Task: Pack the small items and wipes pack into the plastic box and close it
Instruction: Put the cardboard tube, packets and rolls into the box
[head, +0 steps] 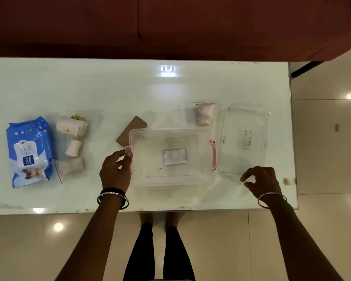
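Note:
A clear plastic box (pixel 205 179) with pink side latches stands open at the table's front middle, with a small white packet (pixel 175 157) on its floor. My left hand (pixel 115 171) pinches the box's left latch (pixel 128 149). My right hand (pixel 261 179) holds the near corner of the clear lid (pixel 244 126), which lies flat to the right of the box. A blue wipes pack (pixel 29 152) lies at the far left. Beside it are three white rolled items (pixel 72 125), (pixel 73 148), (pixel 71 166). A small zip bag (pixel 204 113) rests behind the box.
A brown card piece (pixel 130 126) pokes out behind the box's left corner. The glass table (pixel 109 88) ends at the right near a small beige object (pixel 287 181). A dark red sofa (pixel 170 23) runs along the far side. My legs and feet show below.

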The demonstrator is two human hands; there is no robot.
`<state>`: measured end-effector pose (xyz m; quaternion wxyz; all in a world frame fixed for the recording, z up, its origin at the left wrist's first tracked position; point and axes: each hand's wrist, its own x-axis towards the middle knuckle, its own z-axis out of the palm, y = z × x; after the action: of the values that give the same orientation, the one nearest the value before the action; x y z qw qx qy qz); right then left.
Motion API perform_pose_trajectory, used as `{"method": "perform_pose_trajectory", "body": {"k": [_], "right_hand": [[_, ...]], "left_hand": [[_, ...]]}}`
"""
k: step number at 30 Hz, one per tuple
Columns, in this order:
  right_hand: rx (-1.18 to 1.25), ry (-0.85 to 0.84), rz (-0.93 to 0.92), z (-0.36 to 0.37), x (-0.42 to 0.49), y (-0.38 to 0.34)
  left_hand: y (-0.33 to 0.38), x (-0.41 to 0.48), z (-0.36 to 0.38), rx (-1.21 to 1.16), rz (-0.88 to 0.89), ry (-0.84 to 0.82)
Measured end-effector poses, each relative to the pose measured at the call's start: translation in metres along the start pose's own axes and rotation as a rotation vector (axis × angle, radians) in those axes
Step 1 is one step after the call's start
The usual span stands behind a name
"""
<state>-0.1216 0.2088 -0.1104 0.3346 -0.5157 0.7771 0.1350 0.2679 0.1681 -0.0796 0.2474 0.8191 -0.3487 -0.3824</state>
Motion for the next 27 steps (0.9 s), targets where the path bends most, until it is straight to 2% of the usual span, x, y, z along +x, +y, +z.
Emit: {"method": "perform_pose_trajectory", "body": {"k": [2,6,8,12,16,21,24,27], "right_hand": [[-0.008,0.009,0.072,-0.019,0.003,-0.018],[0.281,0.355,0.062,-0.048,0.021,-0.072],[0.389,0.411,0.028,-0.056,0.036,-0.102],[0.572,0.377,0.059,-0.05,0.069,-0.155],[0.538,0.218,0.179,-0.042,0.097,-0.188],[0.505,0.148,0.245,-0.044,0.117,-0.192],[0.509,0.147,0.248,-0.047,0.122,-0.191],[0.538,0.286,0.219,-0.049,0.116,-0.196]], "left_hand": [[0.002,0.005,-0.005,-0.004,-0.01,0.035],[0.008,0.03,-0.016,-0.027,-0.031,0.099],[0.012,0.044,-0.018,-0.031,-0.005,0.105],[0.017,0.068,-0.019,0.041,0.072,0.082],[0.011,0.088,-0.014,0.146,0.13,0.01],[0.008,0.106,-0.004,0.35,0.132,-0.173],[0.01,0.112,0.002,0.438,0.135,-0.24],[0.009,0.115,0.006,0.501,0.161,-0.228]]}}
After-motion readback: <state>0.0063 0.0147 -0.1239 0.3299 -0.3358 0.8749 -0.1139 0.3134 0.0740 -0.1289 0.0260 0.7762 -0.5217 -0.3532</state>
